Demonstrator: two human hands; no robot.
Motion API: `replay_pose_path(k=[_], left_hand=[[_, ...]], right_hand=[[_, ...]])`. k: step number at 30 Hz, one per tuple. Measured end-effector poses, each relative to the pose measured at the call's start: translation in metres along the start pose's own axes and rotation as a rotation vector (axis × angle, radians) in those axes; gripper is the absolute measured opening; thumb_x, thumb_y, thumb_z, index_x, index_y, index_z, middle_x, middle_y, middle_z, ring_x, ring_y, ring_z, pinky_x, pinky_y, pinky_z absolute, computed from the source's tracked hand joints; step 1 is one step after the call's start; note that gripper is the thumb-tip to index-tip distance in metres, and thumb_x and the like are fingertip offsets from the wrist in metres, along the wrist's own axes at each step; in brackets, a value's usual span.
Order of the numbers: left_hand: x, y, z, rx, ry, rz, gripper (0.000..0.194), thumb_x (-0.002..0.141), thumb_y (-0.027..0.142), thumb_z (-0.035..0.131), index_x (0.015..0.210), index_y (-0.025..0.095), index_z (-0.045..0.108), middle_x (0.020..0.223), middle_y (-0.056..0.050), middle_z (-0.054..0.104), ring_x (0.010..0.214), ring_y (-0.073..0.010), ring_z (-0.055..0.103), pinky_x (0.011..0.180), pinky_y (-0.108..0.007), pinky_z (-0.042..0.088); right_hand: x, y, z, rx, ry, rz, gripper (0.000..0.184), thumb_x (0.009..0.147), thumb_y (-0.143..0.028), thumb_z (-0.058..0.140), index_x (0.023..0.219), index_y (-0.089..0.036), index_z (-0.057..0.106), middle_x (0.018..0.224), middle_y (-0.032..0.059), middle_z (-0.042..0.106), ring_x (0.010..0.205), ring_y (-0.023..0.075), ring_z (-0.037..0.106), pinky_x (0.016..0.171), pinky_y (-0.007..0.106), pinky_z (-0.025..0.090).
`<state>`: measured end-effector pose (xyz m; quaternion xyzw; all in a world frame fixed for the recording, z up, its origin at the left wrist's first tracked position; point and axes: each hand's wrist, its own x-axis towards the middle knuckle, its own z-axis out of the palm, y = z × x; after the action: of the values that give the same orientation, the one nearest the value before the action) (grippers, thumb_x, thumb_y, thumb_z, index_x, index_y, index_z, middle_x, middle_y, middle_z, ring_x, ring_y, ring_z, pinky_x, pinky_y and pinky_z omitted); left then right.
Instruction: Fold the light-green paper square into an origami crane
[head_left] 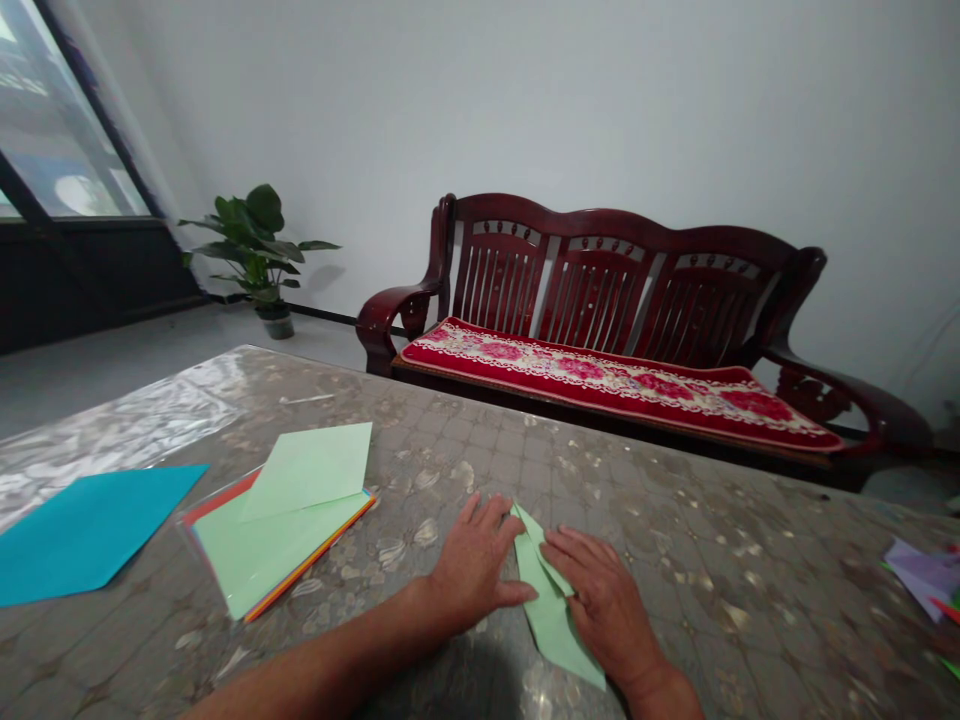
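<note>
A light green sheet of paper [556, 625], partly folded with a point at its far end, lies on the table before me. My left hand [480, 560] rests at its left side, fingers spread, with the thumb and fingertips touching the paper's left edge. On the right, my right hand [604, 600] has its fingers bent together over the folded flap, holding the paper's right edge; its thumb is mostly hidden. To the left, another light green sheet [315, 468] lies across a stack of coloured paper [274, 555], whose edges show red, orange and blue.
A blue sheet [97, 530] lies on the left of the patterned table cover [420, 450]. Folded purple paper [926, 575] and other coloured pieces sit at the right edge. Beyond the table stand a wooden bench [622, 275] with a red cushion and a potted plant [259, 245].
</note>
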<state>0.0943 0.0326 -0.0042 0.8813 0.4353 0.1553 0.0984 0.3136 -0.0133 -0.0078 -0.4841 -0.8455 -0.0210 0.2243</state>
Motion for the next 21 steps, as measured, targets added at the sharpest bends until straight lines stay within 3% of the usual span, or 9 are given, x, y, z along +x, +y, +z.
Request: replay_pose_path(k=[8,13,21], left_hand=[[0.0,0.0,0.001,0.028,0.012,-0.01,0.075,0.066,0.064,0.076,0.12,0.017,0.053,0.134,-0.016,0.056,0.133,-0.0331,0.045,0.116,-0.055,0.021],[0.0,0.0,0.001,0.076,0.031,-0.001,0.081,0.07,0.068,0.07,0.13,0.017,0.048,0.131,-0.015,0.059,0.13,-0.0334,0.047,0.116,-0.058,0.02],[0.003,0.004,-0.006,0.163,-0.023,0.023,0.079,0.073,0.07,0.066,0.133,0.021,0.051,0.13,-0.013,0.059,0.126,-0.0335,0.05,0.115,-0.058,0.02]], right_hand=[[-0.003,-0.001,0.004,-0.002,0.04,0.011,0.07,0.059,0.0,0.041,0.119,-0.024,0.068,0.125,0.0042,0.067,0.12,0.0198,0.057,0.103,0.041,0.044],[-0.002,-0.003,0.003,0.017,0.052,0.013,0.068,0.059,0.0,0.042,0.116,-0.023,0.07,0.123,0.0042,0.068,0.118,0.0201,0.058,0.103,0.04,0.045],[-0.001,-0.011,-0.005,-0.012,-0.072,0.055,0.068,0.06,-0.003,0.043,0.121,-0.019,0.068,0.13,0.0058,0.065,0.123,0.0234,0.055,0.106,0.043,0.044]])
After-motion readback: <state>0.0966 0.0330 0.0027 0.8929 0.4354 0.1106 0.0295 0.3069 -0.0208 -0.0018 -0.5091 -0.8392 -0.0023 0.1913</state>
